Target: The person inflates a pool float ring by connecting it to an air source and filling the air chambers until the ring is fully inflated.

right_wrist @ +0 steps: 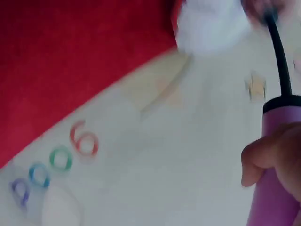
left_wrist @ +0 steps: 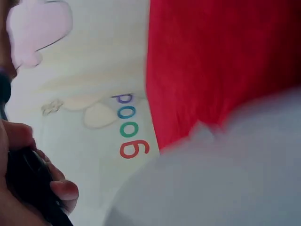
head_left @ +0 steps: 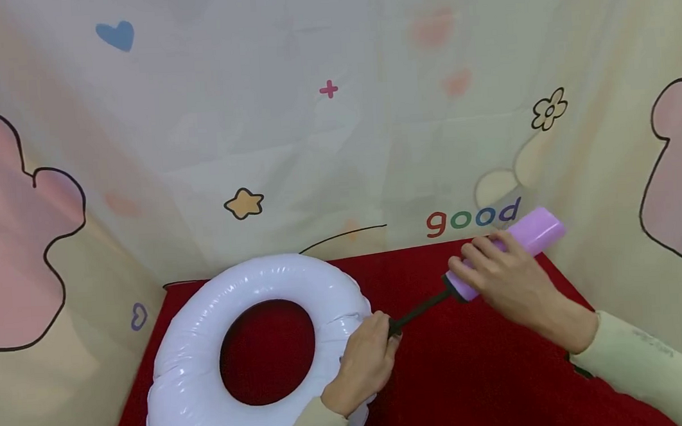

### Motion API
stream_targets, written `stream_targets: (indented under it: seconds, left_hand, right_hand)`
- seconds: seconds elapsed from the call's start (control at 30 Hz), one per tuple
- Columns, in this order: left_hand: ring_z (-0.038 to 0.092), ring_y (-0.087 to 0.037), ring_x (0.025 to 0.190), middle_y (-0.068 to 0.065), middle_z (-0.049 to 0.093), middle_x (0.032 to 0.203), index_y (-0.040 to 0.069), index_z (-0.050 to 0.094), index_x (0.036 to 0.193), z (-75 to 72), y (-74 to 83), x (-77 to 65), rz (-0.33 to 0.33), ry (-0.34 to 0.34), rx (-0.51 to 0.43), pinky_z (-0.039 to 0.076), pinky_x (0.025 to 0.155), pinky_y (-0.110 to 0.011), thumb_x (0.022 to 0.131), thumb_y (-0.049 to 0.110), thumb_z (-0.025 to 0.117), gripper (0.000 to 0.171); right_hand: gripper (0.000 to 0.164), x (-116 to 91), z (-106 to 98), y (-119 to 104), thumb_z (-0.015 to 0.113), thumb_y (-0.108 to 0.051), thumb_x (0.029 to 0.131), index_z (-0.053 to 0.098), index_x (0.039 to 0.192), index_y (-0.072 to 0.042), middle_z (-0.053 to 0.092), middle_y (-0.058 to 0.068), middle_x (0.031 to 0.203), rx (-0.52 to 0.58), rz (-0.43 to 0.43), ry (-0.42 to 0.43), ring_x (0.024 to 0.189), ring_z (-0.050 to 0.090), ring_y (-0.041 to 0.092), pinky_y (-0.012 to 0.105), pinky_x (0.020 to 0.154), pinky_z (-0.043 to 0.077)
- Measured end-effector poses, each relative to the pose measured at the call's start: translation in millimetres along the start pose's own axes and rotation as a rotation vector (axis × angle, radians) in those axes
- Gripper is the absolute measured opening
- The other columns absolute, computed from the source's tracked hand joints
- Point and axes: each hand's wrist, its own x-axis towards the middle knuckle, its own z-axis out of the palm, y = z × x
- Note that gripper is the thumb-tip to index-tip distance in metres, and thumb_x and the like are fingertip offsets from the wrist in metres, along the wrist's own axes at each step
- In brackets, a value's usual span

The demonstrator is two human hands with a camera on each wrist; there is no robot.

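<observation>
A purple hand pump (head_left: 537, 230) with a black collar and a thin black rod is held tilted above the red surface. My right hand (head_left: 503, 275) grips its purple barrel; the right wrist view shows the thumb wrapped over the barrel (right_wrist: 275, 202). With curled fingers my left hand (head_left: 365, 360) holds the black handle (left_wrist: 33, 183) at the rod's other end. A length of black rod (head_left: 424, 308) shows between the two hands. Beside and behind the left hand lies a white inflated swim ring (head_left: 186, 350), round and full-looking. Whether the pump touches the ring cannot be seen.
Red cloth (head_left: 471, 373) covers the surface under everything. A pale printed backdrop (head_left: 314, 143) with coloured shapes and the word "good" rises behind and along both sides. The swim ring takes up the left part of the surface.
</observation>
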Motion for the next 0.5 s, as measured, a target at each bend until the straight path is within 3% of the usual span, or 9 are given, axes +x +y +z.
stream_targets:
  seconds: [0.13, 0.23, 0.37, 0.5]
  left_hand:
    - [0.048, -0.003, 0.069, 0.006, 0.051, 0.077, 0.013, 0.052, 0.088, 10.0, 16.0, 12.6, 0.05, 0.031, 0.034, 0.038, 0.059, -0.013, 0.093, 0.013, 0.061, 0.011]
    - [0.047, -0.003, 0.068, 0.005, 0.052, 0.077, 0.013, 0.052, 0.088, 10.2, 23.3, 14.4, 0.029, 0.028, 0.014, 0.036, 0.058, -0.014, 0.092, 0.012, 0.062, 0.01]
    - [0.042, -0.002, 0.067, 0.007, 0.049, 0.076, 0.015, 0.051, 0.086, 4.0, 19.0, 8.1, -0.015, -0.019, -0.037, 0.033, 0.057, -0.013, 0.094, 0.015, 0.06, 0.012]
    - [0.039, -0.001, 0.066, 0.009, 0.045, 0.074, 0.017, 0.049, 0.084, -1.0, 7.5, -3.8, -0.03, -0.027, -0.049, 0.031, 0.057, -0.012, 0.094, 0.015, 0.06, 0.015]
  right_hand:
    - [0.055, 2, 10, -36, 0.088, -0.017, 0.054, 0.059, 0.099, -0.007, 0.066, 0.013, 0.091, -0.038, -0.061, -0.041, 0.087, 0.062, 0.029, 0.043, 0.083, 0.048]
    - [0.067, 4, 13, -47, 0.094, -0.024, 0.047, 0.06, 0.102, -0.009, 0.068, 0.012, 0.095, -0.034, -0.079, -0.054, 0.089, 0.063, 0.029, 0.043, 0.086, 0.048]
    - [0.067, 5, 5, -30, 0.093, -0.019, 0.048, 0.058, 0.106, -0.011, 0.067, 0.011, 0.099, 0.007, -0.102, -0.073, 0.092, 0.062, 0.029, 0.045, 0.089, 0.046]
    - [0.054, 0, -7, 2, 0.084, -0.002, 0.054, 0.058, 0.101, -0.011, 0.065, 0.011, 0.094, 0.028, -0.032, -0.039, 0.092, 0.062, 0.032, 0.048, 0.087, 0.045]
